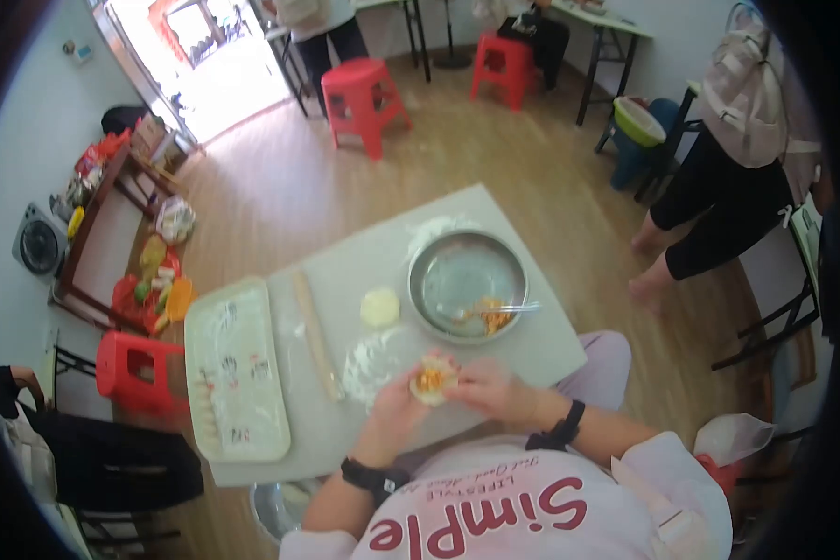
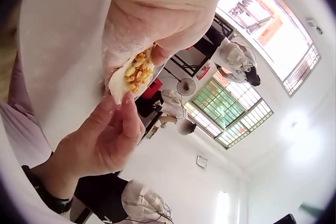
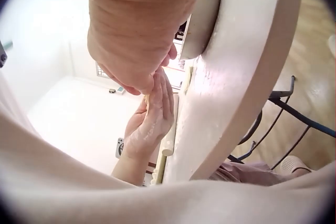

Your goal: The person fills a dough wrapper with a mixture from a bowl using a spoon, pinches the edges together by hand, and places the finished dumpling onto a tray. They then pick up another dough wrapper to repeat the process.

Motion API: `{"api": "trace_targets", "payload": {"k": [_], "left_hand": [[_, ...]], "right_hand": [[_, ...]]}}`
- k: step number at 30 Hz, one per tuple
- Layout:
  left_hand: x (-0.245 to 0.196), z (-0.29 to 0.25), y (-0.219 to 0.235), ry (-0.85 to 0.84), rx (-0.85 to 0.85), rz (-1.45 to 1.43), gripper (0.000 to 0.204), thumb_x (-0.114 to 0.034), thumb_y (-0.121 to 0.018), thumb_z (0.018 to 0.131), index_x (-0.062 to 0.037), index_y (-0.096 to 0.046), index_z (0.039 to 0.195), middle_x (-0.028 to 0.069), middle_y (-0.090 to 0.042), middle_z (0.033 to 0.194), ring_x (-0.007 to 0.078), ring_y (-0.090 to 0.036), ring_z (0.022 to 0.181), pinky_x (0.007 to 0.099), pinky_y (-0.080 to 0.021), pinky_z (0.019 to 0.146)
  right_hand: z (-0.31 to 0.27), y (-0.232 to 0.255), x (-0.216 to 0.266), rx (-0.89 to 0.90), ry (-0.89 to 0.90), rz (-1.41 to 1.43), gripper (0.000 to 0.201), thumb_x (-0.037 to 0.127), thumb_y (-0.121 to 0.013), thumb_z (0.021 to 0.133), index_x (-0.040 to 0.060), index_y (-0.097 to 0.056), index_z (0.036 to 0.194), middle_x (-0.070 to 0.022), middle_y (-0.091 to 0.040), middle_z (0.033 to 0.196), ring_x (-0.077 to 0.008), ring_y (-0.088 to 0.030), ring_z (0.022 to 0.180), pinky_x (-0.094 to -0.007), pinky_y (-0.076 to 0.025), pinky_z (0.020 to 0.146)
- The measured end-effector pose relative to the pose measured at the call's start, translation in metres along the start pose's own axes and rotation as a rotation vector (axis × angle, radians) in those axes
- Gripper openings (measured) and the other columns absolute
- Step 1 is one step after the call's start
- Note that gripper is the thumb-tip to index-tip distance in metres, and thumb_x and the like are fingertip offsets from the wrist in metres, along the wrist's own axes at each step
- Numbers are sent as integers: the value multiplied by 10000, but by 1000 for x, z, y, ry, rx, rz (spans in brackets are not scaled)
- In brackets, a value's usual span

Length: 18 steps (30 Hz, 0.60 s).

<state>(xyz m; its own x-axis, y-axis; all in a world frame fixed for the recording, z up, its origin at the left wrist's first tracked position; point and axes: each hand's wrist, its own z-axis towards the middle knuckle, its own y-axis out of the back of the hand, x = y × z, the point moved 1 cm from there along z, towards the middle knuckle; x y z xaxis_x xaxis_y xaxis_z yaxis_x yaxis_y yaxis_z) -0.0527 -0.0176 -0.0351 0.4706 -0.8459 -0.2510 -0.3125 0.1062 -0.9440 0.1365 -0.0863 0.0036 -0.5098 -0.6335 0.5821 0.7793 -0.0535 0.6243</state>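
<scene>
A round dough wrapper (image 2: 119, 83) with chunky yellow-orange filling (image 2: 137, 71) is held over the table's near side. My left hand (image 1: 399, 399) cradles it, thumb and fingers curved about its sides. With thumb and index finger, my right hand (image 1: 497, 390) pinches the near edge of the wrapper, which is still spread around the filling. In the right wrist view the two hands meet and mostly hide the dough. Beyond them stands a steel bowl (image 1: 424, 315) with leftover filling (image 1: 497, 322) and a spoon (image 1: 518, 307). Another flat dough wrapper (image 1: 380, 307) lies on the table.
A rolling pin (image 1: 315, 338) lies left of scattered flour (image 1: 373, 362). Further left, a pale tray (image 1: 269, 373) holds several dumplings (image 1: 205, 415) along its left side. The table (image 1: 345, 448) has a metal basin (image 1: 280, 509) below its near edge. Red stools (image 1: 359, 93) stand beyond.
</scene>
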Motion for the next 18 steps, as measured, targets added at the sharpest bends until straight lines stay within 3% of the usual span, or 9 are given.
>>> {"api": "trace_targets", "payload": {"k": [1, 7, 9, 13, 18], "left_hand": [[-3, 1, -1, -3, 79, -41, 403, -200, -405, 1001, -11, -362, 1354, 188, -470, 1323, 310, -452, 1260, 430, -367, 1079], [-9, -9, -20, -47, 16, -60, 397, -203, -398, 1002, -19, -364, 1353, 186, -467, 1323, 308, -454, 1258, 428, -365, 1085], [-10, -11, -18, -29, 71, -51, 403, -207, -397, 1003, -15, -371, 1356, 179, -449, 1347, 314, -419, 1292, 436, -351, 1096], [-11, -15, -18, -22, 28, -39, 400, -204, -387, 1007, -11, -369, 1356, 180, -440, 1353, 306, -417, 1295, 423, -358, 1095], [-12, -15, -21, -21, -13, -11, 407, -230, -414, 1002, -10, -379, 1342, 166, -482, 1309, 266, -485, 1231, 388, -390, 1059]], "right_hand": [[5, 2, 0, -68, 99, -87, 287, 73, -656, 756, 116, -658, 1040, -87, -615, 852, -268, -608, 723, -368, -491, 605], [11, 2, 0, -131, 142, -164, 329, 53, -665, 731, 127, -667, 1051, -71, -616, 851, -251, -597, 728, -343, -482, 618], [11, -1, -2, -127, 159, -156, 324, 46, -670, 723, 128, -674, 1036, -66, -615, 848, -243, -594, 728, -341, -480, 620], [17, -2, -1, -125, 188, -153, 297, 35, -686, 702, 130, -688, 983, -51, -608, 834, -224, -586, 722, -337, -472, 617], [22, -2, -2, -81, 202, -142, 241, 46, -696, 693, 115, -668, 922, -46, -595, 816, -222, -583, 715, -338, -455, 602]]}}
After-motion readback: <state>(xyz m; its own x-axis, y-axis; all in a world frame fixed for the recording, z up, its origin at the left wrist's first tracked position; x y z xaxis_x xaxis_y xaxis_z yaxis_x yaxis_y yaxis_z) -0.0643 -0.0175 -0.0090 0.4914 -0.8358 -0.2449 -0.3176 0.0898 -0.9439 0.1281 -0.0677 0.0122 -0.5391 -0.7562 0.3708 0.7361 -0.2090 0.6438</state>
